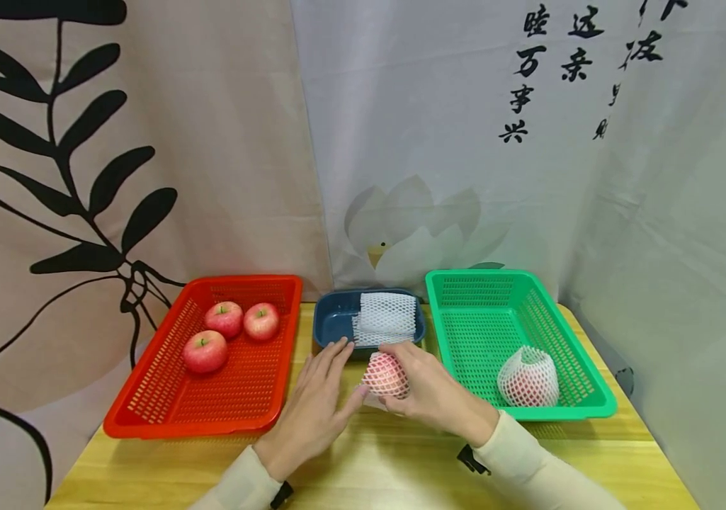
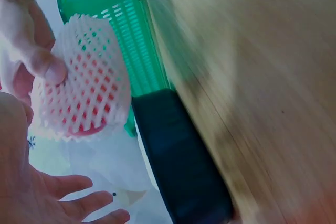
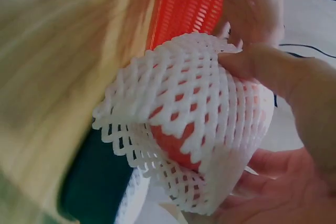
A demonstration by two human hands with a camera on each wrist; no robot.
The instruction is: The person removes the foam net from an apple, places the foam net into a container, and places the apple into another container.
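Note:
My right hand (image 1: 429, 386) holds an apple in a white foam net (image 1: 386, 375) above the table, in front of the blue tray. The right wrist view shows the thumb pressing the net (image 3: 184, 103) and red skin through its loose end. My left hand (image 1: 319, 400) is just left of this apple, its fingers extended. In the left wrist view the left hand (image 2: 42, 192) is spread and apart from the netted apple (image 2: 84, 82). Flat white foam nets (image 1: 387, 317) lie in the blue tray (image 1: 336, 322).
At the left, a red basket (image 1: 235, 404) holds three bare apples (image 1: 205, 351). A green basket (image 1: 474, 340) stands at the right, with one netted apple (image 1: 528, 379) near its front edge. Both baskets and the tray rest on a wooden table (image 1: 375, 467) before a printed curtain.

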